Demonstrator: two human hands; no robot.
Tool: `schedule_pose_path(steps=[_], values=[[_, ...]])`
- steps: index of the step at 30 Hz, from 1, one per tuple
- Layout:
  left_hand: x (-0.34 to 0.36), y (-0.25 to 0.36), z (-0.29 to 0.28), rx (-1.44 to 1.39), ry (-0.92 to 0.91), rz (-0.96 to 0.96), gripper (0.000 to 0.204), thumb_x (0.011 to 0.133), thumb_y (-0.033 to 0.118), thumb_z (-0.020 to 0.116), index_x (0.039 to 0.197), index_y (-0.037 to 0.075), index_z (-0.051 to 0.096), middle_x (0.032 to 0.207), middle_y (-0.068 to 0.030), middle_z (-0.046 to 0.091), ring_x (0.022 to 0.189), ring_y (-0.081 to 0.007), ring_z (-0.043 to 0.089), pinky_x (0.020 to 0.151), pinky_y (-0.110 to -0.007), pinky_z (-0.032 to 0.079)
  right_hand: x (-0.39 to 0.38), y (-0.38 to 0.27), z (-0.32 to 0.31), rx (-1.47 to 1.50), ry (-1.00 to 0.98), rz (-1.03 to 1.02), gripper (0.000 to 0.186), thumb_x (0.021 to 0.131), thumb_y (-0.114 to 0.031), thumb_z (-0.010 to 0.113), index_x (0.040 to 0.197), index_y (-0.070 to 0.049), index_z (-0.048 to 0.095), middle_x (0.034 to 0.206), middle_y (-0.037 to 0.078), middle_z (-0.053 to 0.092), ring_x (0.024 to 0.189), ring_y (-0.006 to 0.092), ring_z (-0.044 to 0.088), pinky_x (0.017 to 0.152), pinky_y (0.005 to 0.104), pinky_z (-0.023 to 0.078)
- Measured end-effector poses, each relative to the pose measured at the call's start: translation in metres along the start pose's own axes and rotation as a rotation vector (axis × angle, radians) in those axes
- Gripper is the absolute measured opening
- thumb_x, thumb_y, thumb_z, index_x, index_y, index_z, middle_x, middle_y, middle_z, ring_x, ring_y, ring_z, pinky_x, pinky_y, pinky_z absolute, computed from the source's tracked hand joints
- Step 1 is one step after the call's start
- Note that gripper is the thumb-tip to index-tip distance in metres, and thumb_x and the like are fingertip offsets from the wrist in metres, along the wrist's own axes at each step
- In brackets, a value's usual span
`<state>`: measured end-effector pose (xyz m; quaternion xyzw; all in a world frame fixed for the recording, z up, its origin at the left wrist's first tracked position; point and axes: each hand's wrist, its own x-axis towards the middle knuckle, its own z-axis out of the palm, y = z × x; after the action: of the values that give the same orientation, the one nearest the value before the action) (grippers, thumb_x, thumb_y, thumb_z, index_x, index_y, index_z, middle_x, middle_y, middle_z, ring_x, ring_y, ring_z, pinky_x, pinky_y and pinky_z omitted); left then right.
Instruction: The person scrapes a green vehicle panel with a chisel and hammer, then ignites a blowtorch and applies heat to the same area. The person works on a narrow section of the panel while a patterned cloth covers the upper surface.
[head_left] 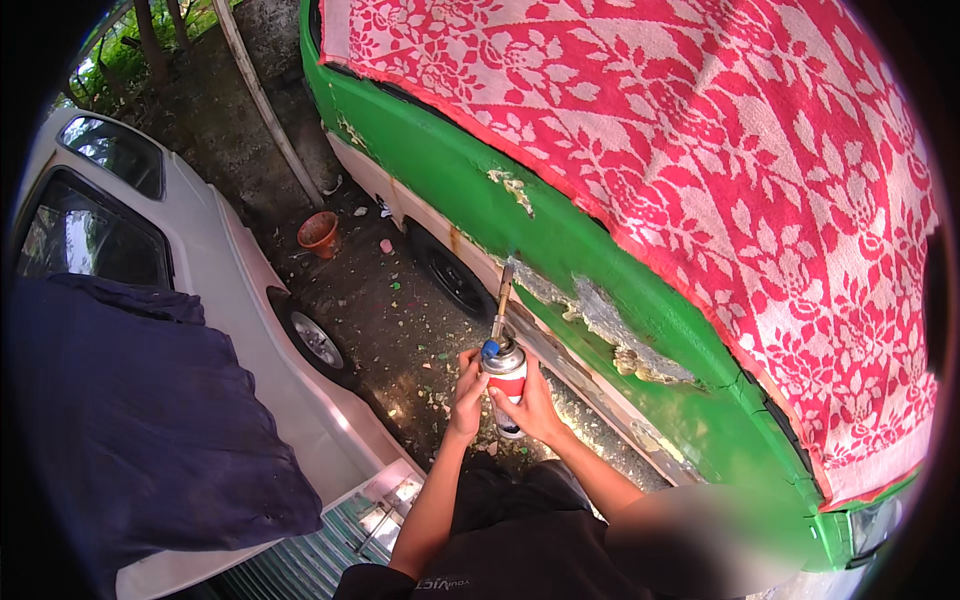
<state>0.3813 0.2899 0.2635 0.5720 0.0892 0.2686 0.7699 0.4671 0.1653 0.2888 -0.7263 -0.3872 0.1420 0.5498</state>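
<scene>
Both hands hold a gas blowtorch [506,368], a red and silver canister with a blue knob and a long brass-coloured nozzle. My left hand [466,396] wraps the canister's left side near the knob. Around its right side closes my right hand [536,406], the thumb across the front. The nozzle points up and away, its tip close to the lower side of a green vehicle [420,135]. I can make out no flame. Beside the tip, the green paint is stripped in a long grey, rough patch [600,318]; a smaller bare patch [512,190] sits farther along.
A red and white floral blanket [640,130] covers the green vehicle's upper part. On the left stands a white car [265,385] with a dark blue cloth [150,420] over it. Paint flakes litter the ground between them. Farther off are a terracotta pot [319,234] and a leaning pole [262,95].
</scene>
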Motion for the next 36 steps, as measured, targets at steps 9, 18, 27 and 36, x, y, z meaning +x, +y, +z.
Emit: schedule_pose_path(steps=[9,18,27,36], values=[[0.027,0.022,-0.034,0.138,0.116,0.035,0.063,0.098,0.037,0.048,0.147,-0.002,0.048,0.119,-0.0053,0.044,0.111,-0.0168,0.04,0.105,-0.029,0.025,0.048,0.002,-0.002,-0.011,0.143,0.105,0.086,0.079,-0.024,0.081,0.143,0.006,0.031,0.119,0.029,0.062,0.107,0.0385,0.066,0.093,0.0438,0.052],[0.033,0.011,-0.033,0.073,0.274,0.01,0.055,0.099,0.036,0.045,0.14,0.001,0.055,0.115,-0.002,0.049,0.098,-0.0121,0.04,0.089,-0.026,0.03,0.077,0.002,-0.019,-0.09,0.139,0.092,0.086,0.079,-0.026,0.084,0.141,0.003,0.033,0.118,0.028,0.064,0.106,0.0387,0.068,0.091,0.044,0.055],[0.049,0.014,-0.028,0.089,0.304,0.085,0.054,0.098,0.037,0.044,0.135,0.0,0.058,0.114,-0.0025,0.053,0.097,-0.0116,0.043,0.083,-0.026,0.03,0.088,0.0,-0.026,-0.075,0.173,0.035,0.078,0.076,-0.025,0.084,0.137,0.0,0.041,0.109,0.023,0.069,0.097,0.0366,0.071,0.084,0.0444,0.057],[0.061,0.025,-0.02,0.206,0.326,0.158,0.05,0.097,0.034,0.046,0.129,0.0,0.062,0.112,-0.0038,0.055,0.101,-0.0137,0.048,0.086,-0.028,0.031,0.087,0.005,-0.04,-0.066,0.081,0.107,0.085,0.077,-0.026,0.083,0.143,-0.001,0.035,0.12,0.025,0.066,0.108,0.0384,0.068,0.094,0.0437,0.054]])
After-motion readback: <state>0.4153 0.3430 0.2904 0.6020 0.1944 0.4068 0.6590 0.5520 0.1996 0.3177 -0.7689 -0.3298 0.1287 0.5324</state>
